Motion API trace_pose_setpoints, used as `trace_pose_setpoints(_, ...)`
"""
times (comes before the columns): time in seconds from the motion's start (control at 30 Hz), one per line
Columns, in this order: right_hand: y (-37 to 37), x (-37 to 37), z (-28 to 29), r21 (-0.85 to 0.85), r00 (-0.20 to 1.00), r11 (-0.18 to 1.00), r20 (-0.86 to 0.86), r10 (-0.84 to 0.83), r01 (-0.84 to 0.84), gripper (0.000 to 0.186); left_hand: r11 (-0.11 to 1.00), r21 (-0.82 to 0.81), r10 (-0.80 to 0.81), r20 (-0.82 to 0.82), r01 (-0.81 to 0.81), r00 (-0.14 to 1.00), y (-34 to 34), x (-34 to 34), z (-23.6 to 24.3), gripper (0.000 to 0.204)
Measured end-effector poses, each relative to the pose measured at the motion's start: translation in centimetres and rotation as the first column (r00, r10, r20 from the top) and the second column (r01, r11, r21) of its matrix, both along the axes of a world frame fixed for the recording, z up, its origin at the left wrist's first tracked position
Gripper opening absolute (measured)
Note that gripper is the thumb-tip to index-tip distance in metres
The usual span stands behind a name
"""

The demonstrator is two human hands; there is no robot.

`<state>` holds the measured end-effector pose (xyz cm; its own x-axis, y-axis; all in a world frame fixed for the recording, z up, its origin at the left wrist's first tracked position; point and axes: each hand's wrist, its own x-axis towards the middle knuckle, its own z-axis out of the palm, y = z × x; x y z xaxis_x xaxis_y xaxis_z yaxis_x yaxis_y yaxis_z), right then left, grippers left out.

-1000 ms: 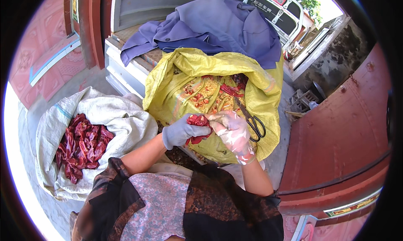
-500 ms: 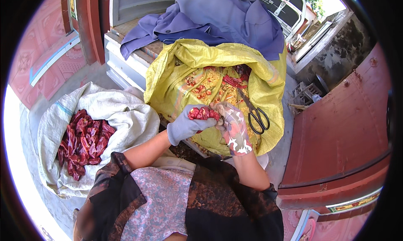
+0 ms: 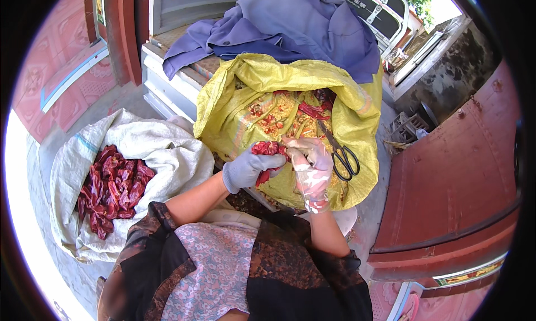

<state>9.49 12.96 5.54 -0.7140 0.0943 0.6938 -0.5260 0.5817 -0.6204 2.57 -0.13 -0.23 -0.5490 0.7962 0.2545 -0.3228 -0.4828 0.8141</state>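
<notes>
A bunch of dried red chili peppers (image 3: 268,148) is gripped in my left hand (image 3: 245,169), which wears a grey glove. One pepper's red end hangs below the fingers. My right hand (image 3: 312,162), in a pink and white camouflage-patterned glove, is closed, with thumb and fingertips pinching the right end of the bunch; the exact spot is partly hidden. Both hands are over the near edge of a yellow woven sack (image 3: 357,181). Inside it lie pale seeds, red scraps and several peppers (image 3: 314,110). Black-handled scissors (image 3: 345,162) rest on the sack, just right of my right hand.
On the left, a white woven sack (image 3: 162,148) holds many dried red peppers (image 3: 114,189). Blue-purple cloth (image 3: 296,25) covers the vehicle bed (image 3: 167,83) behind the yellow sack. A dark red metal gate (image 3: 446,170) stands at right, beside a small stool-like object (image 3: 409,125).
My right hand has turned so its back faces up more, and its wrist has shifted slightly left. The left hand keeps its hold on the peppers; more red shows below it.
</notes>
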Motion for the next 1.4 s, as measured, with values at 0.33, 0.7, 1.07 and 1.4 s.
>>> trace_pose_setpoints(0.33,2.0,-1.1,-2.2,-0.347,0.863,0.934,0.445,0.24,-0.081,0.015,0.997,-0.044,-0.059,0.035,0.061,0.998,0.3,0.6,-1.2,0.021)
trace_pose_setpoints(0.7,7.0,-2.4,-4.7,-0.902,0.564,0.428,0.383,0.732,0.057,0.018,0.963,-0.13,0.14,-0.5,-0.235,0.854,-0.3,1.1,0.6,0.017)
trace_pose_setpoints(1.07,12.2,-9.1,-1.1,0.69,0.892,0.643,-0.009,-0.452,0.333,0.019,0.99,0.012,0.14,-0.089,-0.14,0.986,-1.0,-0.5,-0.6,0.016)
trace_pose_setpoints(1.4,12.3,-7.1,-0.9,0.723,0.876,0.557,-0.14,-0.462,0.409,0.007,0.991,0.12,0.056,0.096,-0.067,0.994,-1.3,-1.4,-1.2,0.035)
